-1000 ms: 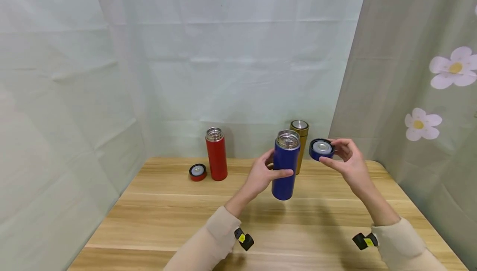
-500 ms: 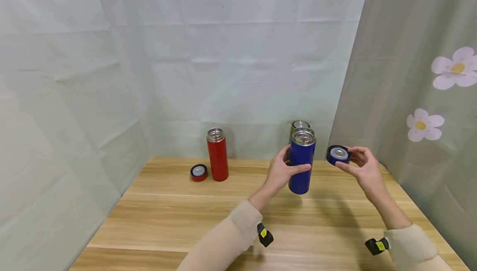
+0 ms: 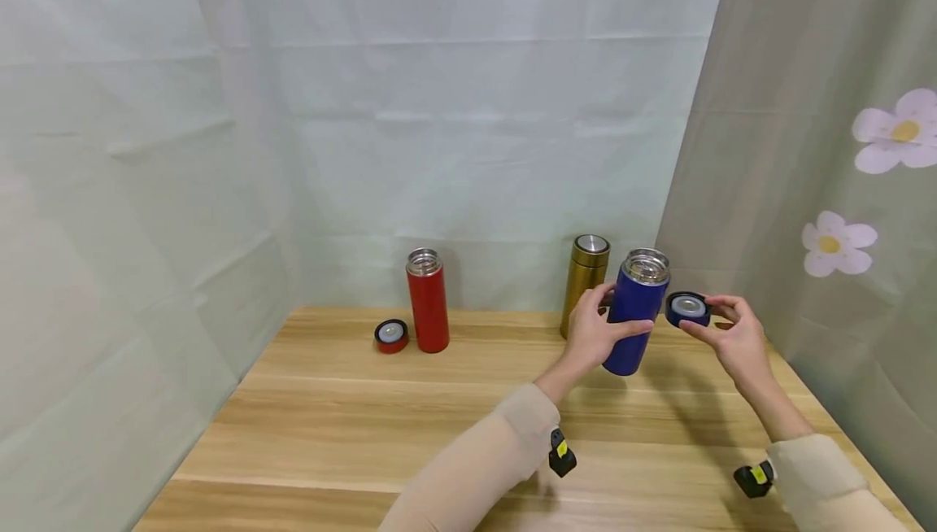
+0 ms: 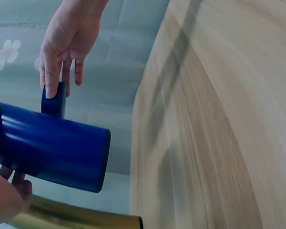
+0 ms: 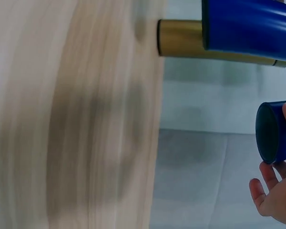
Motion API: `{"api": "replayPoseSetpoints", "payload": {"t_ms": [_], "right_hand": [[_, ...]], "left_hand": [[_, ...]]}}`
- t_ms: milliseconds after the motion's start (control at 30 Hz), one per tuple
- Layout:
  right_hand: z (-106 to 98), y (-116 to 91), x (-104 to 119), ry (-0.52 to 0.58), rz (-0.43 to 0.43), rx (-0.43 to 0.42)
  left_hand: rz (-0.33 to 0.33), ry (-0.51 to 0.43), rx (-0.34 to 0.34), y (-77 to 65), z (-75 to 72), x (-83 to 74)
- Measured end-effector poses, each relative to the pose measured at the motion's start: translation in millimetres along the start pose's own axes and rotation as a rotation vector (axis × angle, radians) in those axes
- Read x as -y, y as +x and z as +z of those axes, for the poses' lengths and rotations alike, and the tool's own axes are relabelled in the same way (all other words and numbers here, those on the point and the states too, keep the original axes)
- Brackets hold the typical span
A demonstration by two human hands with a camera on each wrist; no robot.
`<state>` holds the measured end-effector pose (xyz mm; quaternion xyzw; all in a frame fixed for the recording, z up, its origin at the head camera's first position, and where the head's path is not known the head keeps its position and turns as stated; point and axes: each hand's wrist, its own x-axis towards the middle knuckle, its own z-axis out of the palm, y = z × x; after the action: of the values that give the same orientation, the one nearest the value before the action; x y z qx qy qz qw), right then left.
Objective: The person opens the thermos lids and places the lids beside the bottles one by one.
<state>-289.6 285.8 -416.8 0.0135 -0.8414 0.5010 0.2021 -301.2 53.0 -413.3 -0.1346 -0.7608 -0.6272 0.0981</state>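
My left hand [image 3: 591, 330] grips a blue thermos bottle [image 3: 641, 298] around its middle, thumb across the front. The bottle is held above the table with its steel mouth uncovered, its top leaning a little right. Just to its right, my right hand [image 3: 741, 342] pinches the blue lid [image 3: 688, 311] between thumb and fingers, grey inner side facing up. In the left wrist view the lid [image 4: 54, 101] overlaps the bottle's [image 4: 57, 148] far side. The right wrist view shows the lid [image 5: 271, 133] apart from the bottle [image 5: 250, 26].
A gold thermos [image 3: 583, 276] with its lid on stands behind the blue bottle. Farther left, an uncovered red thermos [image 3: 428, 310] stands upright beside its red lid [image 3: 391, 338], which lies inner side up on the wooden table [image 3: 351, 418]. Cloth curtains [image 3: 468, 150] enclose the table's back and sides.
Both hands have moved right, carrying the blue bottle and its lid. The lid is lower and nearer the bottle, which leans more. The gold thermos shows again after being mostly covered.
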Motion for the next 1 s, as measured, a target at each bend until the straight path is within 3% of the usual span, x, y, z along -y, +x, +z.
{"api": "replayPoseSetpoints", "payload": {"t_ms": [100,333,733,1000], "right_hand": [[-4.8,2.3,-7.1,0.0,0.011,-0.008],[-5.5,5.2,-20.6,-0.005,0.092,-0.065],[-4.2,12.9,-50.4,-0.043,0.26,-0.068],[-9.3,13.5,-72.1,-0.127,0.279,-0.054]], "left_hand": [[-0.011,0.028,0.005,3.4,12.0,-2.1],[-0.059,0.069,-0.06,13.5,39.0,-3.2],[-0.116,0.129,-0.151,27.6,80.2,4.2],[-0.13,0.2,-0.158,33.2,93.7,7.9]]}}
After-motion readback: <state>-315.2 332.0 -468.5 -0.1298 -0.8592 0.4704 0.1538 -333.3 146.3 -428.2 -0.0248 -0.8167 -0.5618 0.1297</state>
